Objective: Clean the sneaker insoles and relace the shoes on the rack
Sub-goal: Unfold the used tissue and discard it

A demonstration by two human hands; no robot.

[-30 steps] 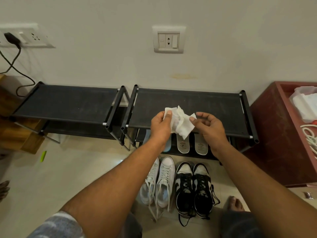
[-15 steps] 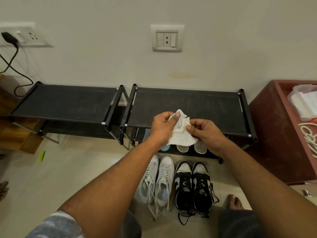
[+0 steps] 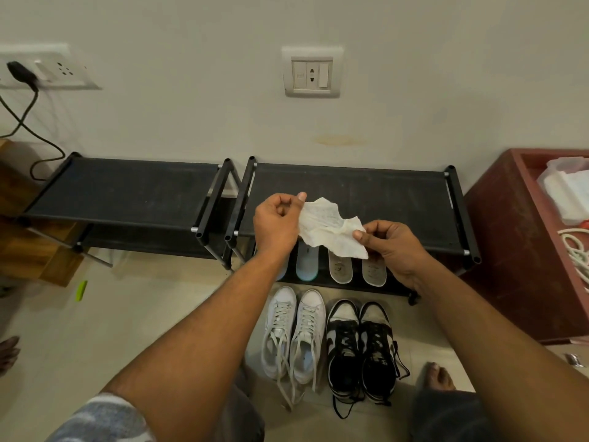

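Overhead, left hand (image 3: 276, 223) and right hand (image 3: 393, 247) each pinch a crinkled white wipe (image 3: 331, 228) (probably damp), partly hiding four insoles (image 3: 340, 269) on the rack (image 3: 398, 199).

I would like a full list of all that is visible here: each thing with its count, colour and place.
shoe racks: two, black, side by side at the wall
wipe: one, white, crumpled, between both hands
insoles: four, two pale blue, two grey, lower shelf of right rack
white sneakers: one pair, white, floor before that rack
black-and-white sneakers: one pair, floor, right of the white pair
wall sockets: two, white, on the wall
plug with cable: one, black, in the left socket
cabinet: one, red-brown, far right
left hand: one, pinches the wipe's left end
right hand: one, pinches its right end
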